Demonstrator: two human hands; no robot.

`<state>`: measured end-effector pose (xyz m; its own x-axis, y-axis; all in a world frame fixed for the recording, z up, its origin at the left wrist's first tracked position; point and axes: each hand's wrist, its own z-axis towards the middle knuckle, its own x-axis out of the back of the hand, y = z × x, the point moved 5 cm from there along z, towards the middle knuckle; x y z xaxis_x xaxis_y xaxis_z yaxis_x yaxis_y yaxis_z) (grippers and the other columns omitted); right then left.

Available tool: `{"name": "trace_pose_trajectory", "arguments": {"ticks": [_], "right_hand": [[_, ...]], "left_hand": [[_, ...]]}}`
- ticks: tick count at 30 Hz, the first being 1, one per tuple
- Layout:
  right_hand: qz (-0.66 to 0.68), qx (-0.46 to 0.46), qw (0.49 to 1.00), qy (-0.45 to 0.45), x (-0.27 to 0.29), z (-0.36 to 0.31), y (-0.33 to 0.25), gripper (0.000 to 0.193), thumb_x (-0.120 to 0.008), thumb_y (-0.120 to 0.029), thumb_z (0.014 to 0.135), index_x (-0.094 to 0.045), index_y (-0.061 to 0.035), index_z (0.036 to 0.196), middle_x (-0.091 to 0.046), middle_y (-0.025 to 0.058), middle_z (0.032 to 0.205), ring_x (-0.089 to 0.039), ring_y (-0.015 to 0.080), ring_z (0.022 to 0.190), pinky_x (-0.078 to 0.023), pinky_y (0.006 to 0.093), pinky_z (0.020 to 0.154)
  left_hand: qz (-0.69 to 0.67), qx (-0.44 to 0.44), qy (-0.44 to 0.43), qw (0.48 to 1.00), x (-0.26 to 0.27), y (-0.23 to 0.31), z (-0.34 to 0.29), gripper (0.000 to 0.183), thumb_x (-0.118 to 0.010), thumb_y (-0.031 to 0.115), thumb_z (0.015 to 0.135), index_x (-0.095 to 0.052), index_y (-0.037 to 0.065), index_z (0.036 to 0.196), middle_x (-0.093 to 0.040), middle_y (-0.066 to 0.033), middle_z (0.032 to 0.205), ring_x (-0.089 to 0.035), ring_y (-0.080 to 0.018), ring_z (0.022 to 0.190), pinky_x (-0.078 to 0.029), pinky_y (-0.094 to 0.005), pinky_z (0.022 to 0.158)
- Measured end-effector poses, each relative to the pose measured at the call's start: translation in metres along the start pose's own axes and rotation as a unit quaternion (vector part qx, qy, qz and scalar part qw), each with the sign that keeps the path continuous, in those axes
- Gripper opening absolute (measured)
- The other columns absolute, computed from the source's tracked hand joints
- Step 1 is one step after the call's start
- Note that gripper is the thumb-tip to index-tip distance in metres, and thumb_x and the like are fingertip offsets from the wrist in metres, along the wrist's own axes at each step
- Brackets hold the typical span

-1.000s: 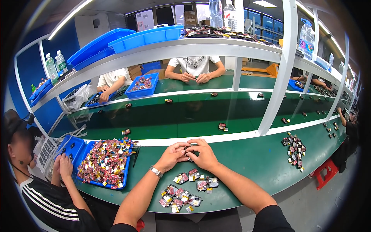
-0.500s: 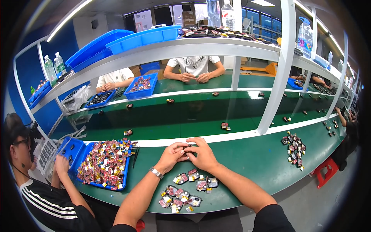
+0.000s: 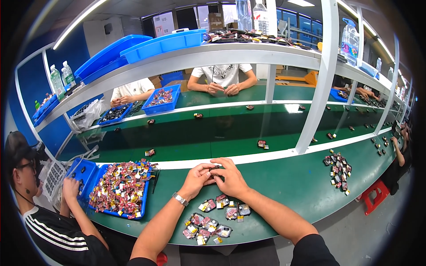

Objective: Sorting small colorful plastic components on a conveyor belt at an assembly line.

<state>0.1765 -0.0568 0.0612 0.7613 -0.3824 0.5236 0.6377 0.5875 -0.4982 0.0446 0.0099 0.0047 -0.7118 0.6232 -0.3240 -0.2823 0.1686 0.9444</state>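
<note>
Above the green worktop, my left hand (image 3: 194,180) and my right hand (image 3: 231,178) meet, fingers closed around a small dark electronic part (image 3: 214,170). Most of that part is hidden by the fingers. Just below my hands lies a loose group of small electronic assemblies (image 3: 206,224), dark casings with red boards and silver-and-yellow cells. To the left of my wrist stands a blue tray (image 3: 145,195) heaped with red circuit boards and cells.
A co-worker (image 3: 57,221) sits at the left beside another blue tray (image 3: 91,166). More assemblies (image 3: 338,173) lie on the worktop at right. Beyond a white rail (image 3: 248,158), scattered pieces sit on a green belt (image 3: 222,148). A white post (image 3: 317,88) supports the overhead shelf (image 3: 230,53).
The pieces on the green belt have shifted slightly to the right. My hands stay in nearly the same place, with the fingers barely changed around the dark part.
</note>
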Motion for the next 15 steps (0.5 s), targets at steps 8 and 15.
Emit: {"name": "trace_pose_trajectory", "arguments": {"ticks": [8,15], "right_hand": [[-0.009,-0.047,0.999,0.005,0.0,-0.004,0.01,0.014,-0.069,-0.006,0.076,-0.073,-0.0081,0.089,-0.06,0.0091,0.121,-0.051,0.0298,0.118,-0.042,0.0399,0.101],[0.002,-0.063,0.998,0.008,-0.005,-0.006,0.018,0.013,-0.071,-0.008,0.076,-0.074,-0.009,0.088,-0.062,0.0078,0.119,-0.052,0.0296,0.116,-0.044,0.0392,0.099]], "left_hand": [[-0.018,-0.005,0.006,1.0,0.0,0.002,-0.001,0.03,-0.055,0.007,0.096,-0.049,-0.001,0.125,-0.062,-0.0134,0.115,-0.063,-0.0213,0.108,-0.055,-0.0347,0.094],[-0.023,-0.007,-0.006,1.0,-0.001,0.002,-0.001,0.033,-0.058,0.01,0.095,-0.05,-0.001,0.125,-0.062,-0.0124,0.116,-0.063,-0.0206,0.108,-0.055,-0.0342,0.094]]}}
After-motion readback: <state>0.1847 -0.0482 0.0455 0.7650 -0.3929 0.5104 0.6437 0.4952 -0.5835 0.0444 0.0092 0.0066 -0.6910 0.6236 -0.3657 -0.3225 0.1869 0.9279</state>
